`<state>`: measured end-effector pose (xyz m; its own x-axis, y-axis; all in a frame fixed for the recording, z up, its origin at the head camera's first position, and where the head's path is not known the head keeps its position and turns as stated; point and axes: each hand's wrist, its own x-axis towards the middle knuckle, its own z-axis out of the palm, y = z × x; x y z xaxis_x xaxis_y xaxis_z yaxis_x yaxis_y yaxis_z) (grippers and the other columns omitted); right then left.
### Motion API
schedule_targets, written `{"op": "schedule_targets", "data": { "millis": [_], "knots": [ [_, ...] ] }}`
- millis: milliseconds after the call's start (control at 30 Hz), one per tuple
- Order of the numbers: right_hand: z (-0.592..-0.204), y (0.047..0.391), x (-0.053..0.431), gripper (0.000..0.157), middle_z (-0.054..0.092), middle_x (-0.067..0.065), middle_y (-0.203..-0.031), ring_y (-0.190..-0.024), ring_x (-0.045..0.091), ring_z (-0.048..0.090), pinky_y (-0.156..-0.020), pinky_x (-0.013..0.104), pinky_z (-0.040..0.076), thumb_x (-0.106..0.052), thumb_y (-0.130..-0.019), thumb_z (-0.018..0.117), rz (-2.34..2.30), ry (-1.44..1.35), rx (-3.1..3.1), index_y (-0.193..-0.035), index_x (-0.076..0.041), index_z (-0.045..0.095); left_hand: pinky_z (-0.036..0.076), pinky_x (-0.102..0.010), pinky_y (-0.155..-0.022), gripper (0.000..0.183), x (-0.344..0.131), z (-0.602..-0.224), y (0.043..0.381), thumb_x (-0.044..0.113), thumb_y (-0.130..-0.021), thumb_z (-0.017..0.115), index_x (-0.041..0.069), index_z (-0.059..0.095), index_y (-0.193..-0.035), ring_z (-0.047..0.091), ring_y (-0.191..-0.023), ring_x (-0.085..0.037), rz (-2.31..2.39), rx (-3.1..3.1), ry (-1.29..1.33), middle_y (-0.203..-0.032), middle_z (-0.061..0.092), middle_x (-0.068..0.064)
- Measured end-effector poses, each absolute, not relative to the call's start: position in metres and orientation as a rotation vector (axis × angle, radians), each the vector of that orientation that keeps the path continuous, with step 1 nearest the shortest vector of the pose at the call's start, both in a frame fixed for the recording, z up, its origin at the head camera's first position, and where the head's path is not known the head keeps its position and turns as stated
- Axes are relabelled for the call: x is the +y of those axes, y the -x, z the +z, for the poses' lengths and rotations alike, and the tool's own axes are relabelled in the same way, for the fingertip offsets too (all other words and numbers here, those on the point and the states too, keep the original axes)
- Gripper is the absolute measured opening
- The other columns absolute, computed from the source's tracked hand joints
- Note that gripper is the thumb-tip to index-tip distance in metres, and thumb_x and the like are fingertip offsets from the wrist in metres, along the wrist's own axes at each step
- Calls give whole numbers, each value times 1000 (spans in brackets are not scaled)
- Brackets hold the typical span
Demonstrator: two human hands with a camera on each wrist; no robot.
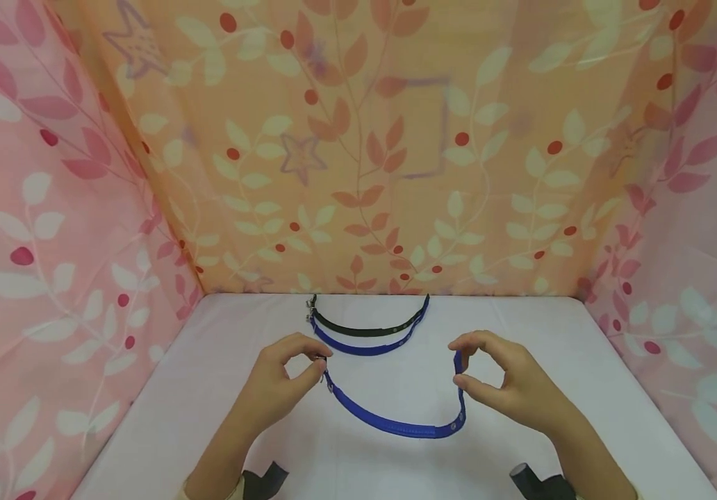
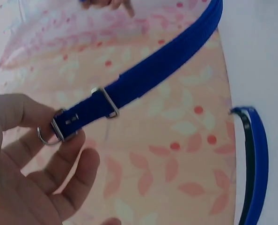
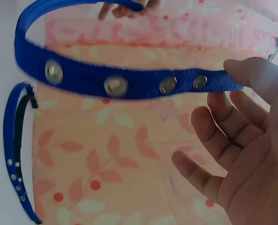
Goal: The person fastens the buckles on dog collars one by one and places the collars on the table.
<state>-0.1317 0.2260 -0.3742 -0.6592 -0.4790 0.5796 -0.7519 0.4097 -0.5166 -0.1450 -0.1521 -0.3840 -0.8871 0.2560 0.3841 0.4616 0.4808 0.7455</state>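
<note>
A blue pet collar [image 1: 396,425] hangs in a downward curve between the two hands, above the white table. My left hand [image 1: 274,382] pinches its buckle end between thumb and fingers. The left wrist view shows a metal D-ring [image 2: 47,140] at those fingers and a metal keeper loop [image 2: 112,108] farther along the strap. At the other end, my right hand [image 1: 511,382] pinches the strap tip between thumb and fingers. Several metal eyelets [image 3: 115,86] line that end in the right wrist view.
Beyond the hands, a second blue collar [image 1: 365,350] and a dark, blackish collar [image 1: 358,332] lie curved together on the white table [image 1: 165,389], near its back edge. Leaf-patterned cloth [image 1: 358,208] encloses the back and both sides.
</note>
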Motion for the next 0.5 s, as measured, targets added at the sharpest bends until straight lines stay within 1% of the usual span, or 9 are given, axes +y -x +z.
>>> {"op": "schedule_targets", "data": {
  "millis": [100, 167, 300, 367, 433, 500],
  "knots": [
    [-367, 124, 216, 55, 64, -17, -100, -97, 5, 63, -104, 15, 42, -3, -80, 86, 1094, -1011, -2350, -121, -21, 55, 52, -37, -91, 26, -138, -381, 138, 10, -93, 73, 35, 74, -100, 62, -96, -7, -1376, -2511, 566, -95, 68, 18],
    [-365, 122, 211, 53, 63, -17, -100, -100, 6, 62, -104, 15, 42, -3, -78, 86, 1066, -1030, -2319, -117, -21, 55, 53, -34, -88, 27, -130, -379, 133, 10, -93, 73, 35, 75, -100, 62, -95, -6, -1404, -2514, 516, -94, 67, 18],
    [-365, 123, 202, 45, 63, -15, -103, -105, 10, 60, -101, 15, 43, -2, -76, 86, 972, -1118, -2179, -109, -21, 62, 53, -33, -87, 28, -120, -378, 127, 9, -93, 73, 36, 74, -99, 62, -95, -6, -1438, -2493, 423, -95, 67, 17],
    [-368, 125, 199, 43, 64, -13, -104, -105, 12, 59, -99, 15, 44, -2, -76, 85, 953, -1158, -2123, -108, -20, 65, 53, -33, -87, 29, -116, -379, 125, 8, -92, 74, 36, 74, -101, 62, -95, -5, -1420, -2485, 387, -95, 67, 17],
    [-370, 126, 197, 39, 65, -12, -105, -106, 12, 59, -99, 15, 44, -4, -78, 84, 946, -1175, -2099, -107, -21, 66, 54, -33, -88, 31, -111, -381, 122, 7, -91, 75, 34, 72, -105, 62, -94, -3, -1403, -2481, 369, -94, 66, 18],
    [-372, 126, 194, 33, 65, -11, -105, -107, 13, 59, -101, 15, 43, -8, -82, 83, 947, -1186, -2085, -108, -20, 66, 52, -36, -91, 34, -107, -382, 121, 6, -90, 76, 31, 69, -112, 62, -93, -1, -1393, -2471, 371, -93, 66, 19]
  ]
}}
